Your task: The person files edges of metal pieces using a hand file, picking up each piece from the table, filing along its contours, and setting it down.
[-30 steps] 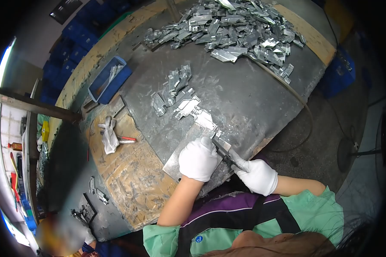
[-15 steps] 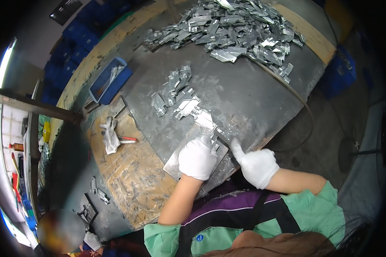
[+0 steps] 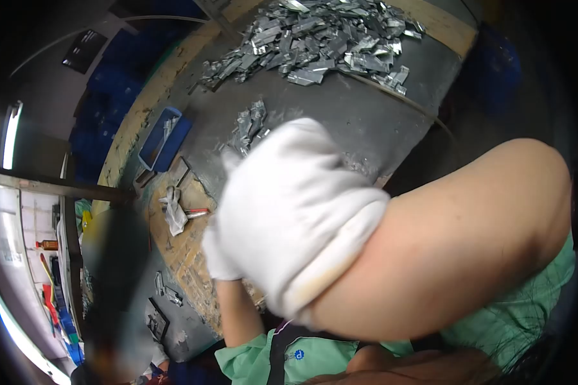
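My right hand (image 3: 289, 199), in a white cotton glove, is raised close to the camera and fills the middle of the view. Its back and cuff face me; the fingers are mostly turned away, so I cannot make out what they hold, if anything. Behind it shows only a sliver of my left hand (image 3: 217, 256), gloved too, low over the front of the table; its fingers are hidden. The metal plate at the table's front edge is covered by my right hand. Just beyond the hands lie several grey metal parts (image 3: 247, 125), partly hidden.
A large heap of metal parts (image 3: 327, 42) lies at the table's far side. To the left stand a blue bin (image 3: 164, 138) and a crumpled white glove (image 3: 175, 212) beside a red-handled tool (image 3: 197, 212) on brown cardboard (image 3: 189, 273). Another person's hand (image 3: 157, 356) appears at lower left.
My right hand has risen from the table edge toward the camera and left, now covering the work area. My left hand has become mostly hidden. The view has shifted slightly.
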The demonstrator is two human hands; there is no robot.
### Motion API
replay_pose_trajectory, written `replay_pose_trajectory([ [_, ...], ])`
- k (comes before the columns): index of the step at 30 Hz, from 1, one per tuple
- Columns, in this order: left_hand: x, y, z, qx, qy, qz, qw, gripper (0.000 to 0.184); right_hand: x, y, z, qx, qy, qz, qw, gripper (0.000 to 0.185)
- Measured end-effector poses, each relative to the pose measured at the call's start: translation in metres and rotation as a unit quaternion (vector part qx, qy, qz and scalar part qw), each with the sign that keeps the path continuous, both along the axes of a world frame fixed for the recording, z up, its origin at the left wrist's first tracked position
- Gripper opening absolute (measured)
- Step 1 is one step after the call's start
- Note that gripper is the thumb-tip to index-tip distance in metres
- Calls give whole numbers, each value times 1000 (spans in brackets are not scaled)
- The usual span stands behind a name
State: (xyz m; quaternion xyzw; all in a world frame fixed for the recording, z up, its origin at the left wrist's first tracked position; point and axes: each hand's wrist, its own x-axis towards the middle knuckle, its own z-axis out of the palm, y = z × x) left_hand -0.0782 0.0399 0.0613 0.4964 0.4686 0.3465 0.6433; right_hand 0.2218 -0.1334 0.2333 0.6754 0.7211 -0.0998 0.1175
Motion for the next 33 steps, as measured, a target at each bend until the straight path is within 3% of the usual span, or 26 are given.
replay_pose_trajectory([
  [1, -48, 32, -34, 105, 87, 31, 990, 42, 5, -10, -2, 1, -33, -12, 999, 30],
  [2, -62, 31, -17, 105, 91, 36, 990, 42, -36, 1, 11, 3, -69, -19, 997, 31],
  [3, -73, 23, 9, 214, 364, 44, 906, 37, -50, -2, 15, 8, -106, -20, 994, 32],
  [4, -88, 19, 26, 297, 604, 49, 738, 32, -64, -4, 19, 16, -144, -19, 989, 33],
  [5, -122, 31, 10, 320, 590, 99, 735, 34, -76, -7, 23, 25, -183, -19, 983, 34],
  [7, -175, 50, 3, 259, 671, 70, 692, 37, -98, -14, 30, 46, -252, -21, 966, 36],
  [12, -227, 60, -32, 44, 773, 62, 629, 55, -139, -20, 43, 132, -393, -19, 910, 44],
  [14, -177, 26, -4, 145, 778, 170, 588, 47, -156, -16, 54, 178, -403, 1, 898, 46],
  [16, -155, 32, -9, 203, 744, 166, 614, 41, -149, -33, 27, 148, -369, 36, 917, 49],
  [17, -131, 28, -2, 251, 692, 149, 660, 40, -170, -21, 50, 125, -360, 50, 923, 50],
  [19, -85, 28, 5, 311, 637, 30, 705, 38, -171, -51, 26, 75, -352, 66, 931, 54],
  [21, -28, 24, 19, 328, 623, -88, 704, 36, -172, -60, 18, 30, -351, 70, 933, 57],
  [22, -6, 24, 17, 378, 605, -131, 689, 33, -167, -63, 15, 3, -353, 63, 933, 59],
  [23, 18, 29, 10, 421, 598, -172, 660, 41, -155, -70, 7, -28, -360, 48, 931, 61],
  [25, 65, 36, 5, 453, 566, -218, 653, 45, -133, -67, 2, -63, -230, 150, 959, 66],
  [26, 87, 43, 5, 425, 555, -231, 677, 51, -122, -57, -1, -96, -178, 162, 966, 65],
  [28, 120, 71, -26, 481, 516, -170, 688, 55, -105, -44, -20, -128, -112, 126, 977, 62],
  [30, 139, 84, -19, 371, 550, -206, 719, 53, -86, -34, -37, -136, -86, 89, 983, 59],
  [32, 141, 101, -30, 367, 564, -215, 707, 49, -64, -31, -57, -128, -42, 52, 990, 56],
  [33, 136, 101, -27, 323, 533, -222, 750, 49, -55, -31, -65, -125, -37, 37, 991, 55],
])
